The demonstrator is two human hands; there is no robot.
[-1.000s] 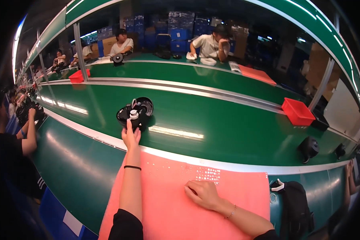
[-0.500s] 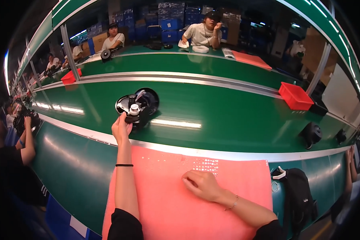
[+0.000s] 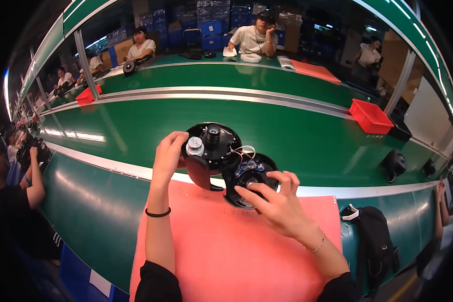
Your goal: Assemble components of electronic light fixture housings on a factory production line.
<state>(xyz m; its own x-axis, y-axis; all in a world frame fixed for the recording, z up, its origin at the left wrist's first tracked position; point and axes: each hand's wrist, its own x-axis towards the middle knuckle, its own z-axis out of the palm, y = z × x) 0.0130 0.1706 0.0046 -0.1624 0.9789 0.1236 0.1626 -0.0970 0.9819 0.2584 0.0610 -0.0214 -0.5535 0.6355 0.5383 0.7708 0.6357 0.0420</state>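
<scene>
An opened black round device is held up over the far edge of a pink foam pad [image 3: 221,256]. Its left half [image 3: 226,135] carries a white round motor-like part [image 3: 195,146] and a ribbed black cylinder [image 3: 213,133]. The right half [image 3: 271,165] shows a blue circuit board [image 3: 250,165]; thin wires link the two. My left hand [image 3: 167,157] is closed on the left half's edge beside the white part. My right hand [image 3: 281,204] grips the right half, thumb and fingers at its inner ring and rim. Small clear dots on the pad are mostly hidden.
Beyond the pad runs a green conveyor belt [image 3: 136,121] with black devices [image 3: 394,164] at right. A red bin [image 3: 370,117] stands far right. A black backpack [image 3: 375,241] lies right of the pad. People sit across the line and at both sides.
My left hand has brought the device nearer and to the right, off the belt. My right hand has risen from the pad to take its right half. The two halves are spread wider.
</scene>
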